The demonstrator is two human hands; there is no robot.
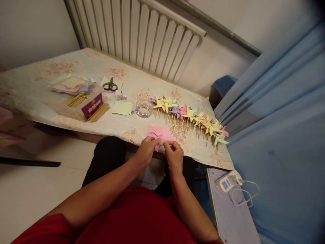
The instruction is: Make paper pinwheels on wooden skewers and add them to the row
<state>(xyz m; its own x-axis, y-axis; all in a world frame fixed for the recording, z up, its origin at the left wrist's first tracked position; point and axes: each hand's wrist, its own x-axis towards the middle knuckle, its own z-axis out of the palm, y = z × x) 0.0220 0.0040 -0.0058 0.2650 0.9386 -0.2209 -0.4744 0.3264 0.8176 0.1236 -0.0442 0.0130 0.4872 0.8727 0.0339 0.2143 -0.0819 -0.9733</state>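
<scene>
A pink sheet of paper [166, 134] with cut, partly folded flaps is at the table's front edge. My left hand [148, 148] pinches its left side between thumb and fingers. At its lower right, my right hand [174, 154] has thumb and fingertips closed on a corner of the same paper. Behind the paper stands a round clear container [144, 109] of small shiny pieces. To the right lies a long row of paper pinwheels [190, 114] on thin sticks, in yellow, pink, purple and green. A stack of pale green squares [122, 108] lies to the left.
Black scissors [110, 85] and small white boxes [118, 95] lie at the back left. A clear box [92, 105] holds sticks, with more sticks [99, 113] beside it. A power strip [230, 181] with a cable rests on a side surface [235, 220]. A blue curtain [284, 118] hangs at right.
</scene>
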